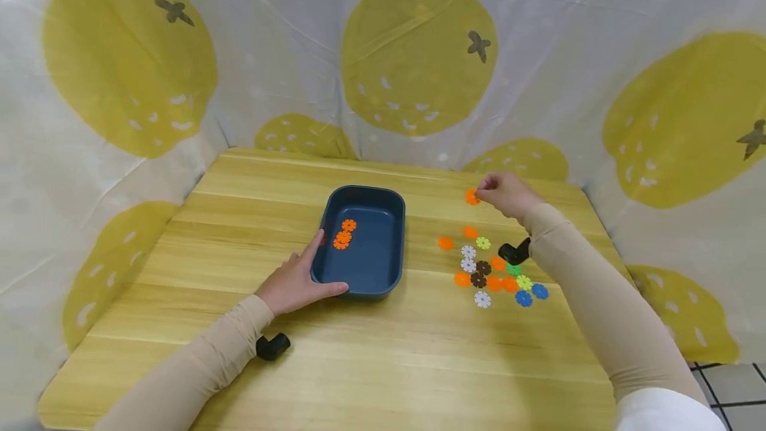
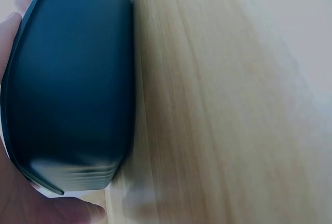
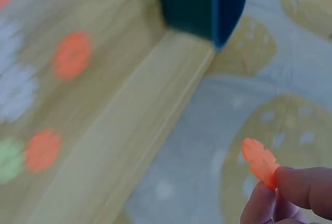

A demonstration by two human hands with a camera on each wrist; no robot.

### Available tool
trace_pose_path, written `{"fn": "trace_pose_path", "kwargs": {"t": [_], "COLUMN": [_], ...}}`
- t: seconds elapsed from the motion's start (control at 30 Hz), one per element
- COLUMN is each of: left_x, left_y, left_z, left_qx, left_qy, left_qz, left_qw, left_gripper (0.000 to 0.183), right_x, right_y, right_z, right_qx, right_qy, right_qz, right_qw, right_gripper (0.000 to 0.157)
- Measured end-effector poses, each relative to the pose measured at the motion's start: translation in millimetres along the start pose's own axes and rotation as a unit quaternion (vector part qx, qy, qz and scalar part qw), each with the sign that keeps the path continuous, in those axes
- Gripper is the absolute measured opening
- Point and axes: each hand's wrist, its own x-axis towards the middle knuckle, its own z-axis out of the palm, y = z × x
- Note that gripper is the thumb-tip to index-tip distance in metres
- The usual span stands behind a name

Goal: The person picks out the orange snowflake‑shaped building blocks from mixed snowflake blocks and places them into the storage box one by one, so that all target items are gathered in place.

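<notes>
Orange disc (image 1: 471, 197), pinched edgewise by the right hand (image 1: 509, 195), probably wants light pressure, with the left hand (image 1: 292, 283), fingers spread, steadying the tray (image 1: 374, 255) beside them.

Creased beige sleeves (image 1: 185, 371) are worn down to both wrists (image 1: 261, 310), a white sleeve (image 1: 667, 411) is seen above the right one, and black, bent, rounded fittings (image 1: 273, 346) are worn beside the uncovered left hand (image 1: 295, 283) and right hand (image 1: 509, 195).
</notes>
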Motion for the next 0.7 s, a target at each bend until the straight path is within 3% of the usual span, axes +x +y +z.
{"fn": "trace_pose_path", "kwargs": {"t": [0.2,0.37,0.47,0.7], "left_x": [0.6,0.2,0.2,0.2], "left_y": [1.6,2.0,1.7,1.7], "left_z": [-1.1,-1.2,-0.9,0.5], "left_qx": [-0.001,-0.001,0.0,-0.003], "left_qy": [-0.003,-0.006,-0.006,-0.002], "left_qz": [-0.001,-0.003,-0.004,-0.005], "left_qw": [1.0,1.0,1.0,1.0], "left_gripper": [0.126,0.126,0.125,0.124], "right_x": [34.3,54.8,64.4,88.2], "right_y": [-72.1,-112.1,-125.2,-129.0], "right_z": [47.8,97.2,127.4,182.5], "right_qx": [-0.004,0.014,0.021,0.023], "right_qy": [-0.015,-0.066,-0.094,-0.117], "right_qz": [-0.072,-0.085,-0.085,-0.046], "right_qw": [0.997,0.994,0.992,0.992], "right_gripper": [0.013,0.01,0.009,0.043]}}
